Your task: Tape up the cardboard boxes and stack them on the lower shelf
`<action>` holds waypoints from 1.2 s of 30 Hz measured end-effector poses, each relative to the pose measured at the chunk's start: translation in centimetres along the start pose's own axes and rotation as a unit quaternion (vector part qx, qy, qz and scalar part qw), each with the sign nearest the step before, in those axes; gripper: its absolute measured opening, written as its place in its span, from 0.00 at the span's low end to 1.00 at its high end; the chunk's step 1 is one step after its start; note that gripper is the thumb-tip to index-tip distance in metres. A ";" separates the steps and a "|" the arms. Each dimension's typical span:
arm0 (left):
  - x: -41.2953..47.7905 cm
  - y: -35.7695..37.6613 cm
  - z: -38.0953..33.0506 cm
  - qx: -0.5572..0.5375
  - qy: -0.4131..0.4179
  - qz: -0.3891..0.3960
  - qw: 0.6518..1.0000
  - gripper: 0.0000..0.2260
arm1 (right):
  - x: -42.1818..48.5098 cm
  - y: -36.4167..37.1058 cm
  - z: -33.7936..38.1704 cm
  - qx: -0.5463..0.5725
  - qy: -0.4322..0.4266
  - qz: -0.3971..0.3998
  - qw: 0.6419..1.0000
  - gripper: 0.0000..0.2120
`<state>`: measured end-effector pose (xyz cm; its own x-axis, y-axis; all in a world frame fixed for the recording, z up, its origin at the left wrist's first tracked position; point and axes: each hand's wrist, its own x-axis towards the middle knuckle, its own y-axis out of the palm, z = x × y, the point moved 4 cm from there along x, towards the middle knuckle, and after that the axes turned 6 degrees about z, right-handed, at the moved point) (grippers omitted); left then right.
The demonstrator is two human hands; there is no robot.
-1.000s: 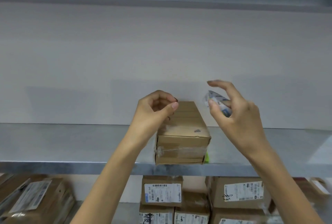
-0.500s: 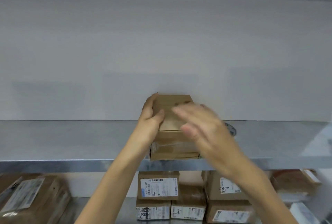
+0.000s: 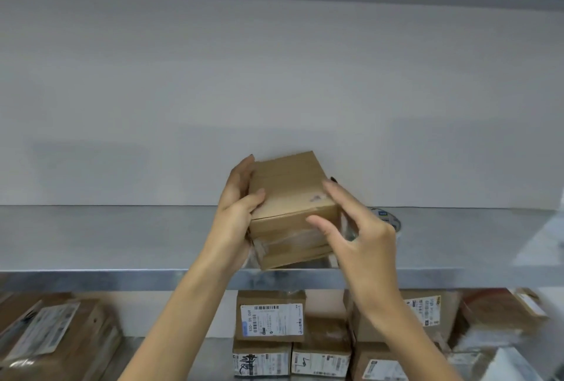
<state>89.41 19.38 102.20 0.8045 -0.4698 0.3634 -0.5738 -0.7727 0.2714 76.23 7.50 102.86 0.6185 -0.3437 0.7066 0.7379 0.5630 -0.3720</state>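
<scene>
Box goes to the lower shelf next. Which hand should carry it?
Left, probably. The left hand grips the box, fingers round its left side, thumb on top. The right hand sits at the right corner, grip unclear, and is nearer the tape roll.

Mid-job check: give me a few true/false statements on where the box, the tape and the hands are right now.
1. The left hand grips the small box. True.
2. The right hand holds the tape roll. False: the roll lies on the upper shelf, behind that hand.
3. The lower shelf holds labelled boxes. True.
4. The small box is already stacked below. False: it is held at the upper shelf.
</scene>
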 end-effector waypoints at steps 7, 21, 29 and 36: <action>-3.1 -1.5 2.8 -0.018 -0.011 -0.063 0.998 0.25 | 4.3 2.7 3.2 -0.001 -0.115 0.156 0.981 0.20; -1.9 -2.0 -0.1 0.245 0.247 -0.010 0.937 0.21 | 3.1 5.3 3.1 -0.081 -0.269 0.048 0.958 0.18; -2.4 -2.0 0.0 0.256 0.284 -0.082 0.920 0.20 | 0.1 3.5 1.4 0.045 -0.030 0.019 0.998 0.21; -4.4 -1.0 1.6 0.193 0.240 -0.134 0.942 0.16 | 0.9 3.0 3.5 0.016 -0.120 -0.013 0.993 0.16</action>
<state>86.68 21.60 98.87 0.6975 -0.0605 0.7140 -0.1876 -0.9771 0.1005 78.06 11.50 104.53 0.5147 -0.1709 0.8402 0.7414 0.5809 -0.3359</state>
